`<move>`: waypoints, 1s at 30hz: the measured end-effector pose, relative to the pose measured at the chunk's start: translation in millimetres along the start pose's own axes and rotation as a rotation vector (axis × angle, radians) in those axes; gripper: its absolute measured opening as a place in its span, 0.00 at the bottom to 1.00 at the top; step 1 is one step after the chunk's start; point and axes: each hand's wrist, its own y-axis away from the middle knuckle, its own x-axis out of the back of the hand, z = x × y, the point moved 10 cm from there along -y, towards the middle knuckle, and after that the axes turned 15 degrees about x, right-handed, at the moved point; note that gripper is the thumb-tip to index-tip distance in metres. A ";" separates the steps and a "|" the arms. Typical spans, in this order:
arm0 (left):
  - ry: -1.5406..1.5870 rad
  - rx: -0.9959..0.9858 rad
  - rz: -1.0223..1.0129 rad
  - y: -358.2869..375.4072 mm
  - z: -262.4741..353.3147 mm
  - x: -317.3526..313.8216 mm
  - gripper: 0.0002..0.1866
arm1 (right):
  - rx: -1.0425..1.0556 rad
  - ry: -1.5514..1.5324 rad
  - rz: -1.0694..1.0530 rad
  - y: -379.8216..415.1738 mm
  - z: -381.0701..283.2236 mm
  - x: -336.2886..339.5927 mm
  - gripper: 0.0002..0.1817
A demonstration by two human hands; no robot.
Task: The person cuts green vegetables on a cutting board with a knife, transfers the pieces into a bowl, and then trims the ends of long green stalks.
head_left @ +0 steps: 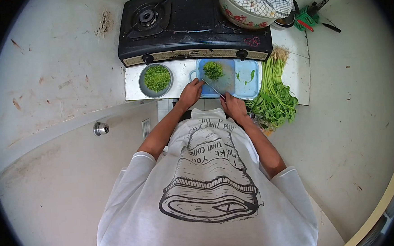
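My right hand (233,107) is closed round the handle of a knife (214,88), low at the front of a blue cutting board (252,91). The blade slants up and left over the board. At the board's left edge, my left hand (190,94) has its fingers drawn together at the blade's tip. A small heap of chopped green leaves (213,70) lies on the board just beyond the blade. A few loose leaf pieces (249,78) are on the board's right part. To the left stands a grey bowl (142,89) of finely chopped greens (157,78).
Behind the board is a black gas stove (191,22) carrying a flowered pot (245,21) under a checked cloth (257,0). Leafy stems with roots (273,84) lie right of the board, overhanging the counter's edge. A green basket (305,19) holds utensils at the back right.
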 end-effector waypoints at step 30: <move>0.007 -0.058 0.036 2.4 6.3 4.7 0.17 | -0.045 -0.036 -0.105 -35.0 -0.3 -29.4 0.20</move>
